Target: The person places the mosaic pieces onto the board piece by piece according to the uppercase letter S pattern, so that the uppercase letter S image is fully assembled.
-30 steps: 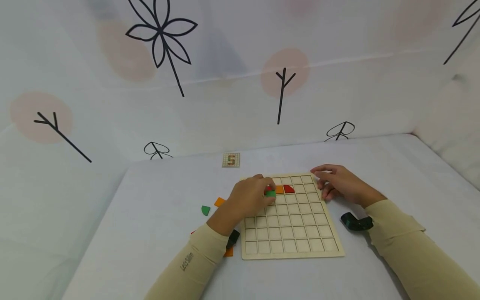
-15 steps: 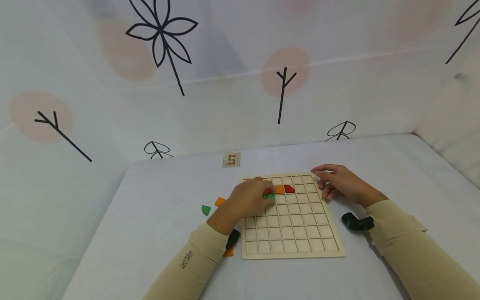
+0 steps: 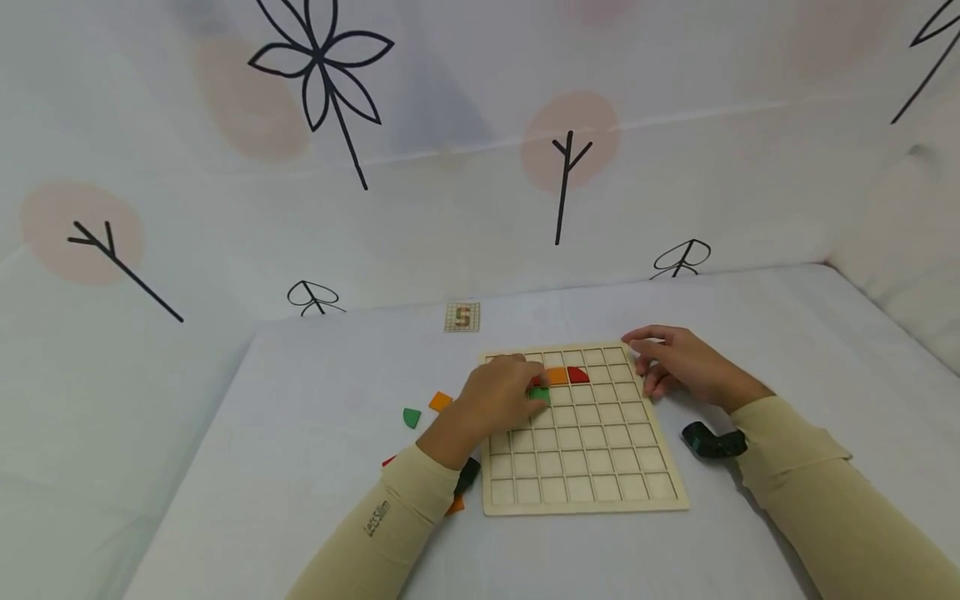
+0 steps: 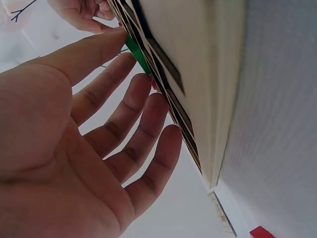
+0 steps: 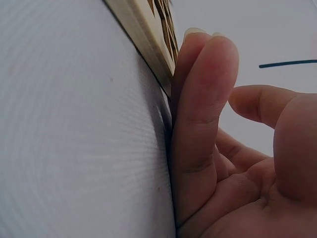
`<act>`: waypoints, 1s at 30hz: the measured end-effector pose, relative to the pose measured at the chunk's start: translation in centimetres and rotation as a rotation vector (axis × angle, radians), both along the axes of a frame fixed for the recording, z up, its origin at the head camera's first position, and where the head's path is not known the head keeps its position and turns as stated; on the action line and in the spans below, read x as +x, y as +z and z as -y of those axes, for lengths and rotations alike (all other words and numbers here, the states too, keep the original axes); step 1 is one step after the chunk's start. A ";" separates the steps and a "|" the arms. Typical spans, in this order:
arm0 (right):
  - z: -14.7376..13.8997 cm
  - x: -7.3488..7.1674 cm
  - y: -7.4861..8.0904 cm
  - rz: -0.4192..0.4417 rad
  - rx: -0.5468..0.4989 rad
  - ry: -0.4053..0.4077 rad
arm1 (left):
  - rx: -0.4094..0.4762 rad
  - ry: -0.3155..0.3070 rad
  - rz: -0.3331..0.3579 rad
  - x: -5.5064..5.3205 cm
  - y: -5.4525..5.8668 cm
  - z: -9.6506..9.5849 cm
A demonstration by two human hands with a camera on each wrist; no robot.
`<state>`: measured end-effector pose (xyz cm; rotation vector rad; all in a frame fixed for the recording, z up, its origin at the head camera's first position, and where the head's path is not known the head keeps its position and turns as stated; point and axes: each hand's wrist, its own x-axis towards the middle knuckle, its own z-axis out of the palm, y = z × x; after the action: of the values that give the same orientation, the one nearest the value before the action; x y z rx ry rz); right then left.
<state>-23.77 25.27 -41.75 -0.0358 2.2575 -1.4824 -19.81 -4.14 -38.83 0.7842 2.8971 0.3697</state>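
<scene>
Pinching a flat green piece (image 3: 541, 397) with our left hand (image 3: 498, 393) on a pale wooden grid board (image 3: 592, 439), nearer us than an orange square (image 3: 557, 377), we rest our loosely bent right hand (image 3: 684, 365) at the board's right edge.

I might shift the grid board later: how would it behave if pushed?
The grid board looks stiff, its edges straight and rim solid. Lying flat and broad, it probably won't tip. It may drag on the woven-looking white cover beneath.
</scene>
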 end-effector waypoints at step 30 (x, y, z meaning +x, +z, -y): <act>0.3 0.1 0.4 -0.005 -0.005 -0.005 | 0.016 0.008 -0.019 -0.3 -0.7 0.0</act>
<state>-23.67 24.99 -41.39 -0.0350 2.2591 -1.4926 -20.14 -4.16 -39.58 0.7827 2.9196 0.3885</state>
